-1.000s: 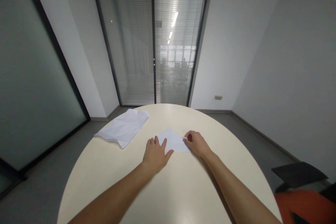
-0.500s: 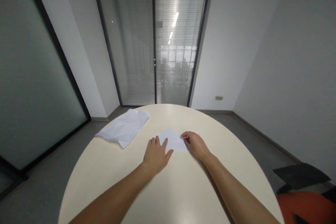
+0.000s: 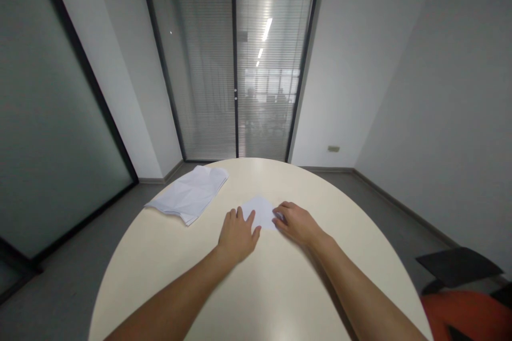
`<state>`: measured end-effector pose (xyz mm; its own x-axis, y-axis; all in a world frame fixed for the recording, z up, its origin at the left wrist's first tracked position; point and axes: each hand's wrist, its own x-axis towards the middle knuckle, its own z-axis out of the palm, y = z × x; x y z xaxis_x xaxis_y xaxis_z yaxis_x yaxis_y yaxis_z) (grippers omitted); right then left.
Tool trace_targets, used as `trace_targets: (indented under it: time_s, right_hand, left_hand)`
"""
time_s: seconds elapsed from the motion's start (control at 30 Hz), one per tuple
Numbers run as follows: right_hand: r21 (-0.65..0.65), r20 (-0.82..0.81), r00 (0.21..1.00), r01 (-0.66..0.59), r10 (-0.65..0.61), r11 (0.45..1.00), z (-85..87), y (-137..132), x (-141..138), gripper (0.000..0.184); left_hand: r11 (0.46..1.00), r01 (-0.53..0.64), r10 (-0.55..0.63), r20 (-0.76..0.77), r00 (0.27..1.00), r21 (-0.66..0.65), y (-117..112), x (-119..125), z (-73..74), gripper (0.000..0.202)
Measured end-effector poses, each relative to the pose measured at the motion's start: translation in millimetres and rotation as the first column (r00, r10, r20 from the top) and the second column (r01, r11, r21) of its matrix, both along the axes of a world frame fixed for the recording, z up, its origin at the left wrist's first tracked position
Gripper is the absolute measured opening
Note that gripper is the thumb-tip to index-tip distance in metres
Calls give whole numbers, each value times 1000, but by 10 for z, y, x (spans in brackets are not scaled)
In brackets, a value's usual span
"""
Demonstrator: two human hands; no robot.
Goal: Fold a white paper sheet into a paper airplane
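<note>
A small folded white paper [image 3: 261, 209] lies on the round cream table [image 3: 256, 287], just beyond my hands. My left hand [image 3: 237, 234] rests flat on the paper's left part, fingers spread and stretched out. My right hand [image 3: 296, 222] lies on the paper's right edge with its fingers curled down and pressing on it. Both forearms reach in from the near edge of the table.
A stack of creased white sheets [image 3: 189, 193] lies at the table's far left edge. A black-and-orange chair [image 3: 464, 287] stands at the lower right. Glass doors with blinds [image 3: 235, 69] stand behind the table.
My right hand has slid leftward along the paper toward my left hand, covering more of the sheet. The left hand has stayed in place.
</note>
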<state>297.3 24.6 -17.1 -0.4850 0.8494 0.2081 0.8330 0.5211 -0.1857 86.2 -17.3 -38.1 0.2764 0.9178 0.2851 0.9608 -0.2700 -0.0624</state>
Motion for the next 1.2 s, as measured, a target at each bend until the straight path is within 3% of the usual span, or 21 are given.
trace_targets:
  time_s: [0.27, 0.53, 0.7, 0.93, 1.2]
  right_hand:
    - [37, 21, 999, -31, 30, 999, -53, -17, 3, 43]
    - [37, 26, 1000, -16, 15, 999, -184, 74, 111, 67]
    - [22, 13, 1000, -8, 8, 1000, -204, 88, 130, 71]
    - [-32, -81, 996, -32, 30, 999, -243, 101, 143, 75]
    - [-56, -74, 997, -27, 23, 998, -243, 90, 134, 73]
  left_hand:
    - [1000, 9, -8, 40, 999, -28, 17, -7, -11, 54]
    - [987, 134, -126, 91, 988, -90, 155, -193, 39, 42]
    - [976, 189, -184, 58, 981, -104, 204, -251, 65, 32]
    - [973, 205, -200, 61, 978, -102, 200, -255, 82, 30]
    - [976, 198, -191, 83, 978, -87, 213, -228, 82, 26]
